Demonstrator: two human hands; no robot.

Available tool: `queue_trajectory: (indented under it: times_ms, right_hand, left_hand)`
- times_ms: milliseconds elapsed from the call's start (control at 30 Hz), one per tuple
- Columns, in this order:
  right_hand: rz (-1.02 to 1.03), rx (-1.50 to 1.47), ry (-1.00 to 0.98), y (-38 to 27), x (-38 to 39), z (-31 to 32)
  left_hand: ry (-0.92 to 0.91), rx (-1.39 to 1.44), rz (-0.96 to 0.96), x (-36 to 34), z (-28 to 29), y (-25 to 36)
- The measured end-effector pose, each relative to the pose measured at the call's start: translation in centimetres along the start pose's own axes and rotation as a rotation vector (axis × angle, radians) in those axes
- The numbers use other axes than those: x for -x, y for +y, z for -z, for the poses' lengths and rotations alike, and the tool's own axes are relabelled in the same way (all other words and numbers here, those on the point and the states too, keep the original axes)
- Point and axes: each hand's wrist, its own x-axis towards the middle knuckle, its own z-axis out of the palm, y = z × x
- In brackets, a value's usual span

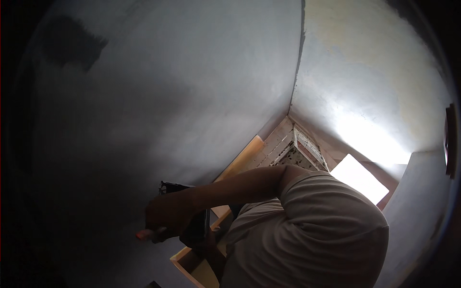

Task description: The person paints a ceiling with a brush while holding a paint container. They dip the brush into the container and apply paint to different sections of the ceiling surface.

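My right arm reaches across from the right, and my right hand (170, 213) is closed round a handle with an orange end (143, 234). Whatever tool the handle belongs to is lost in shadow. Just behind and under this hand is a black, straight-edged container (196, 229) with a ragged upper corner. Lower down, my left hand (210, 241) grips the container from beneath, its fingers mostly hidden in the dark. The large grey wall (192, 72) stands close to both hands, its surface smooth with shaded streaks.
Below the hands stands an open wooden box or drawer (181, 254) with a pale yellow inside. An orange-brown board (246, 156) runs along the wall's foot. Beyond it is a pale, dark-speckled frame (307, 151). A bright white panel (360, 178) glows at the right. The wall bears a dark patch (72, 43).
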Motion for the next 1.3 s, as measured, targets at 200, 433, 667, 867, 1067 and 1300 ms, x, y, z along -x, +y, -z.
queue_trajectory:
  times_ms: [200,433,667,867,1067,1300]
  right_hand:
    - [0.034,-0.103,0.135,-0.2,0.1,-4.1]
    - [-0.280,-0.390,0.054,0.0,-0.6,-6.3]
    - [-0.114,-0.247,0.237,-0.3,-0.1,-6.0]
    - [-0.258,-0.354,0.266,0.7,1.2,-7.0]
    - [-0.359,-0.226,0.325,1.2,1.9,-4.4]
    - [-0.396,-0.387,0.318,1.9,1.7,-4.9]
  left_hand:
    - [0.083,-0.060,0.199,4.5,1.4,-2.4]
    - [0.113,-0.129,0.162,8.4,1.1,-5.3]
    - [0.148,0.344,0.398,9.8,-0.8,-5.9]
    - [0.255,0.166,0.285,8.9,0.1,-5.1]
    - [0.442,1.403,0.871,4.3,2.5,0.0]
    - [0.374,2.004,0.963,3.4,2.7,-1.3]
